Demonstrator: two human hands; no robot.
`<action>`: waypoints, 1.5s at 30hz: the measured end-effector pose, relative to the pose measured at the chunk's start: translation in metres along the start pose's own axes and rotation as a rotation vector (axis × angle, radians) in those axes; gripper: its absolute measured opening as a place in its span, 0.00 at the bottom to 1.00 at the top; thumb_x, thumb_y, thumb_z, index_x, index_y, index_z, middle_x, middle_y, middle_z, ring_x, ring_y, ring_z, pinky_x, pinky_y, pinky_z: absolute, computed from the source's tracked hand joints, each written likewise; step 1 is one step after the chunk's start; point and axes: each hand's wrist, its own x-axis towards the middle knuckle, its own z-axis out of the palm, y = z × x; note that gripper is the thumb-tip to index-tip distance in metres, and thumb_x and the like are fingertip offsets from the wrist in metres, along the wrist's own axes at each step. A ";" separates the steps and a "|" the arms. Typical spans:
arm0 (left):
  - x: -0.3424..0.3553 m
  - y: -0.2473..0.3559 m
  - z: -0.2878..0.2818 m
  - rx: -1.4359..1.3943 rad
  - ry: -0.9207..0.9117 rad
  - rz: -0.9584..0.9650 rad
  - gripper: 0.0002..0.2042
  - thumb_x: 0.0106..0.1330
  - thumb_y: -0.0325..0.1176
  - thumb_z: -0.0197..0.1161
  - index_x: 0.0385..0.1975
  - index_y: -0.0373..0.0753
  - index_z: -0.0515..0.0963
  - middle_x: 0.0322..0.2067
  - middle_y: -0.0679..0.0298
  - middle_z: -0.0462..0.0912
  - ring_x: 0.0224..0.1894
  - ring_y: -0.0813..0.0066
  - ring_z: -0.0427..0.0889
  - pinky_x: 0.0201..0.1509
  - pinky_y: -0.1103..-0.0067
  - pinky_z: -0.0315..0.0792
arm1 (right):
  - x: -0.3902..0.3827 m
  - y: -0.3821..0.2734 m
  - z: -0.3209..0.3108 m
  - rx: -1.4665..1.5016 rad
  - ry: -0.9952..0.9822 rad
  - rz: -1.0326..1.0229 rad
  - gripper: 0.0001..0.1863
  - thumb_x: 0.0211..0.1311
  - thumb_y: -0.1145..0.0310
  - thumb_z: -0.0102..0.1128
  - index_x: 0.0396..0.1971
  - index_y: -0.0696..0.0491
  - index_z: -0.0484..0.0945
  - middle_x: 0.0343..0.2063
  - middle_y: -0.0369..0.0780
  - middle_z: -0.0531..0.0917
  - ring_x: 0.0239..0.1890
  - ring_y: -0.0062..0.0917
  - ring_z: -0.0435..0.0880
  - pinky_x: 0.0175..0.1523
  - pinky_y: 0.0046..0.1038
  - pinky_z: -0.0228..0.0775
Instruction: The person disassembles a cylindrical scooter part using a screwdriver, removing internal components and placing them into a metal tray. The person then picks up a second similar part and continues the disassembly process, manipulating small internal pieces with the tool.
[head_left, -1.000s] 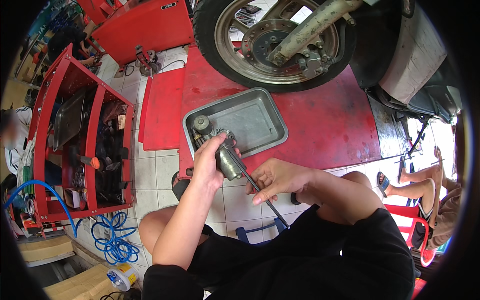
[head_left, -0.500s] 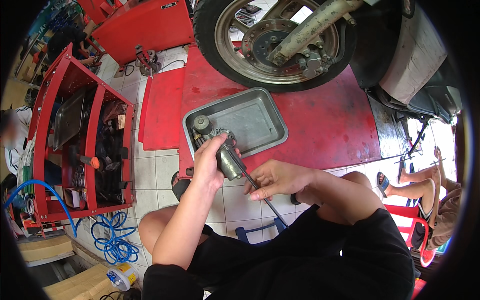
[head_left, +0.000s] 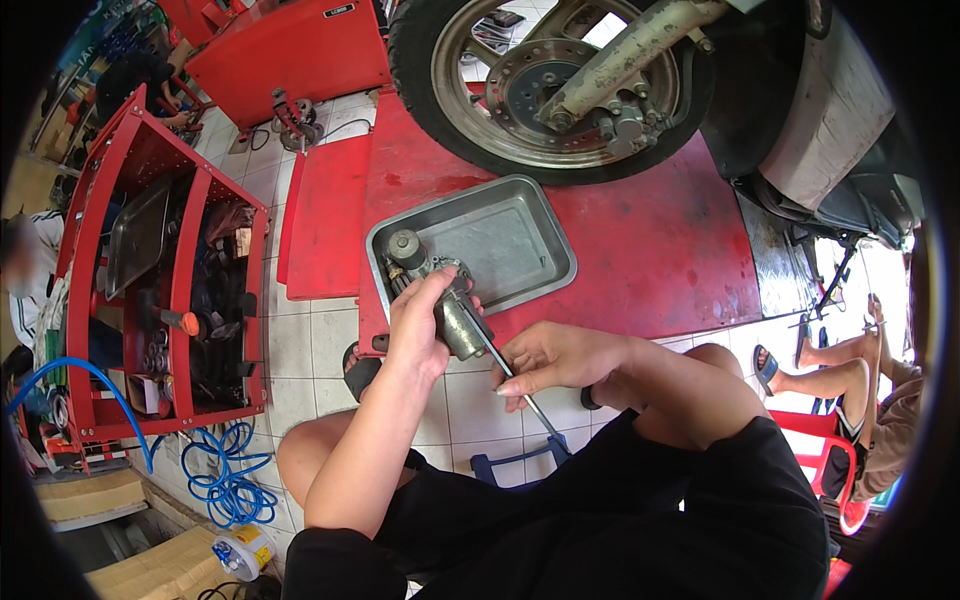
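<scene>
My left hand (head_left: pixel 418 318) is wrapped round a grey metal carburetor-like part (head_left: pixel 462 332), with a round capped end (head_left: pixel 405 244) standing out beyond the fingers. I hold it over the near left corner of a shallow metal tray (head_left: pixel 545 205). Against its right side lies a long thin metal rod (head_left: pixel 537 408), slanting down toward my lap. My right hand (head_left: pixel 555 360) has this rod between thumb and curled fingers, partway along its length. Where the rod's upper end meets the part is dark and hard to make out.
The tray rests on a red platform (head_left: pixel 650 250) below a motorcycle's front wheel (head_left: pixel 540 90). To the left stands a red tool rack (head_left: pixel 185 250), with a coiled blue hose (head_left: pixel 230 475) beside it. A blue stool (head_left: pixel 515 460) is underneath me. Another person (head_left: pixel 850 390) sits at the right.
The rod's visible surface has gone from dark to shiny, and its lower end sits slightly higher. My right fingers have shifted a little on it. The left hand looks unmoved.
</scene>
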 end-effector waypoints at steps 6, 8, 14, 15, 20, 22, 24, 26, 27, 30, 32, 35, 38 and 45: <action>-0.003 0.002 0.000 -0.002 0.004 -0.005 0.17 0.63 0.38 0.65 0.45 0.32 0.74 0.36 0.53 0.82 0.34 0.63 0.83 0.41 0.66 0.81 | -0.007 -0.018 -0.001 -0.007 -0.050 0.174 0.21 0.61 0.65 0.69 0.49 0.61 0.76 0.32 0.38 0.84 0.37 0.22 0.85 0.43 0.23 0.75; -0.003 0.002 0.000 -0.018 0.011 -0.014 0.16 0.63 0.37 0.66 0.43 0.33 0.74 0.35 0.54 0.82 0.33 0.64 0.83 0.39 0.66 0.81 | -0.003 -0.017 -0.008 -0.169 -0.042 0.210 0.23 0.62 0.65 0.69 0.51 0.62 0.74 0.35 0.40 0.84 0.40 0.23 0.86 0.44 0.23 0.75; -0.002 0.002 0.004 -0.029 0.021 -0.008 0.15 0.63 0.37 0.66 0.42 0.33 0.75 0.35 0.55 0.82 0.33 0.64 0.82 0.37 0.67 0.80 | -0.005 -0.006 -0.005 0.033 0.005 0.074 0.22 0.60 0.65 0.70 0.49 0.62 0.76 0.35 0.41 0.85 0.33 0.23 0.85 0.39 0.22 0.74; -0.001 0.001 0.004 -0.016 0.020 -0.007 0.16 0.63 0.38 0.66 0.43 0.32 0.74 0.36 0.53 0.82 0.33 0.63 0.83 0.39 0.66 0.81 | -0.007 -0.011 -0.002 0.091 -0.004 0.087 0.21 0.60 0.65 0.70 0.47 0.62 0.77 0.35 0.41 0.85 0.31 0.22 0.84 0.39 0.22 0.74; 0.003 -0.005 0.005 -0.083 -0.032 -0.030 0.12 0.63 0.35 0.66 0.39 0.35 0.76 0.32 0.57 0.81 0.30 0.66 0.82 0.35 0.69 0.80 | -0.010 -0.014 -0.007 -0.044 0.026 0.129 0.18 0.57 0.67 0.72 0.43 0.61 0.79 0.31 0.39 0.85 0.29 0.19 0.82 0.37 0.21 0.73; 0.011 -0.010 -0.011 -0.134 -0.091 -0.019 0.11 0.63 0.35 0.66 0.38 0.35 0.77 0.30 0.57 0.81 0.30 0.66 0.82 0.35 0.69 0.80 | -0.003 -0.020 -0.008 -0.164 0.032 0.107 0.17 0.55 0.68 0.74 0.40 0.61 0.80 0.28 0.37 0.84 0.29 0.17 0.81 0.35 0.20 0.72; 0.013 -0.017 -0.009 -0.139 -0.082 0.028 0.08 0.62 0.34 0.67 0.32 0.36 0.79 0.28 0.59 0.81 0.29 0.65 0.82 0.34 0.70 0.79 | -0.010 -0.021 -0.001 -0.115 0.088 0.080 0.15 0.52 0.70 0.75 0.36 0.61 0.81 0.26 0.34 0.82 0.27 0.16 0.78 0.31 0.21 0.69; 0.023 -0.030 -0.020 -0.083 -0.086 0.094 0.13 0.62 0.39 0.68 0.39 0.37 0.78 0.33 0.59 0.82 0.33 0.66 0.84 0.38 0.66 0.81 | -0.012 -0.026 0.003 -0.108 0.134 0.121 0.15 0.51 0.74 0.75 0.39 0.61 0.83 0.28 0.36 0.84 0.28 0.18 0.81 0.31 0.22 0.72; 0.024 -0.027 -0.013 -0.066 -0.069 0.068 0.13 0.62 0.38 0.69 0.39 0.37 0.77 0.32 0.59 0.82 0.32 0.67 0.83 0.36 0.67 0.81 | -0.015 -0.033 0.004 -0.148 0.181 0.170 0.14 0.52 0.75 0.74 0.39 0.61 0.83 0.29 0.37 0.85 0.28 0.19 0.82 0.31 0.22 0.73; 0.006 -0.014 0.005 -0.157 0.021 0.024 0.09 0.61 0.34 0.70 0.35 0.37 0.78 0.26 0.63 0.78 0.24 0.73 0.80 0.26 0.75 0.77 | -0.014 -0.026 0.007 -0.058 0.233 0.151 0.16 0.54 0.74 0.73 0.42 0.63 0.81 0.32 0.42 0.87 0.27 0.18 0.83 0.29 0.20 0.73; 0.006 -0.011 -0.002 -0.147 0.018 0.035 0.11 0.61 0.35 0.69 0.36 0.37 0.77 0.28 0.62 0.78 0.26 0.71 0.80 0.28 0.73 0.78 | -0.008 -0.025 0.008 -0.062 0.238 0.141 0.17 0.54 0.73 0.73 0.43 0.63 0.81 0.33 0.44 0.87 0.27 0.18 0.83 0.29 0.19 0.73; 0.009 -0.012 -0.008 -0.140 0.000 0.028 0.14 0.61 0.37 0.69 0.38 0.35 0.76 0.32 0.59 0.80 0.29 0.68 0.82 0.33 0.70 0.80 | -0.007 -0.024 0.006 -0.061 0.254 0.125 0.17 0.55 0.71 0.73 0.43 0.63 0.80 0.33 0.44 0.87 0.26 0.18 0.83 0.28 0.19 0.72; 0.009 -0.011 -0.007 -0.162 0.006 0.021 0.14 0.61 0.37 0.69 0.38 0.35 0.76 0.32 0.59 0.81 0.29 0.68 0.82 0.33 0.69 0.80 | -0.009 -0.025 0.006 -0.058 0.271 0.125 0.17 0.56 0.71 0.72 0.43 0.63 0.81 0.32 0.43 0.87 0.26 0.19 0.83 0.28 0.19 0.72; 0.013 -0.011 -0.003 -0.168 -0.007 0.017 0.12 0.62 0.36 0.67 0.37 0.36 0.77 0.29 0.59 0.80 0.29 0.67 0.82 0.33 0.69 0.79 | -0.018 -0.039 0.010 -0.145 0.270 0.134 0.16 0.59 0.69 0.69 0.43 0.63 0.81 0.28 0.39 0.86 0.26 0.19 0.82 0.29 0.20 0.71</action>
